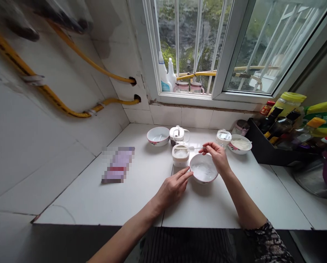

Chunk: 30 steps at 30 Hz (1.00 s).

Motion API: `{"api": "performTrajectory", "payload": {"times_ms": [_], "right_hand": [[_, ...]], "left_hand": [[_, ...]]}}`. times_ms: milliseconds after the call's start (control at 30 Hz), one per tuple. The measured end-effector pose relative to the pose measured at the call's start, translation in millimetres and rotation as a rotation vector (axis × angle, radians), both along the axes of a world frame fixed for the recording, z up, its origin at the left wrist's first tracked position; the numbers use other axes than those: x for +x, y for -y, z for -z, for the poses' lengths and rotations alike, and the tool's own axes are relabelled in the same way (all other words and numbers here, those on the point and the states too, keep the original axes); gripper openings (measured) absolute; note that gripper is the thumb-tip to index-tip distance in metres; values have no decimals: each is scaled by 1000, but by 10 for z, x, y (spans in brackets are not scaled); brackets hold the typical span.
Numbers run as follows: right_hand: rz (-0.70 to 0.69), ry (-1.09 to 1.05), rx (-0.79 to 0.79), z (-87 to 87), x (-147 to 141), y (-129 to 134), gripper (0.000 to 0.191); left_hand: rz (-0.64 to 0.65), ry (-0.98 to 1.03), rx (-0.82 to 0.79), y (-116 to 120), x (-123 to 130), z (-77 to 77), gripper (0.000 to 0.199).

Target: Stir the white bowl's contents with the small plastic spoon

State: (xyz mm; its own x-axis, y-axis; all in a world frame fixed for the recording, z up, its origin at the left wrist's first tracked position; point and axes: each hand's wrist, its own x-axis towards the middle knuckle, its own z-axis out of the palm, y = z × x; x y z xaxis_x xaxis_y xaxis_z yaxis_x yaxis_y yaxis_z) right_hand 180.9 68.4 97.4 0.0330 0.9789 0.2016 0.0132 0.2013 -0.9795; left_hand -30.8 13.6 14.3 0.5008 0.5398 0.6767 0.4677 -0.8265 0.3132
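Observation:
My right hand (217,156) pinches the thin handle of a small white spoon (191,148). The spoon's head is at the right edge of an open seasoning jar (181,163) with white grains inside. Below that hand stands a white bowl (204,179) with a pinkish rim and some clear or whitish contents I cannot make out. Against the bowl's left side rest the outstretched fingertips of my left hand (175,185); its thumb is mostly hidden.
Behind stand another bowl (158,143), a jar with a clear lid (177,133), a lidded white jar (224,137) and a bowl of pale food (240,144). A black bottle box (264,155) and a pot (311,179) are right. A blurred purple item (119,166) lies left.

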Motion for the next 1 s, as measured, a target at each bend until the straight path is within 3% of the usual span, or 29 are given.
{"api": "performTrajectory", "payload": {"times_ms": [100,233,333,500,733,867,1000], "right_hand": [[-12,200,196,-18,-154,40,16],[-24,667,539,6,-261,97,18],[16,775,633,-8,-222,116,21],[160,658,444,-99,42,93,16],[-41,814,220,33,227,104,20],[-104,777,155,89,148,128,20],[-78,679,87,83,160,124,17]], "left_hand": [[-7,0,3,-2,1,13,41],[-13,-6,11,-7,-2,25,41],[-10,-1,14,-6,-1,20,40],[-3,1,7,6,0,-6,40],[3,-5,5,7,-3,1,40],[4,-7,-2,6,-13,16,41],[4,-1,1,5,-14,15,41]]}}
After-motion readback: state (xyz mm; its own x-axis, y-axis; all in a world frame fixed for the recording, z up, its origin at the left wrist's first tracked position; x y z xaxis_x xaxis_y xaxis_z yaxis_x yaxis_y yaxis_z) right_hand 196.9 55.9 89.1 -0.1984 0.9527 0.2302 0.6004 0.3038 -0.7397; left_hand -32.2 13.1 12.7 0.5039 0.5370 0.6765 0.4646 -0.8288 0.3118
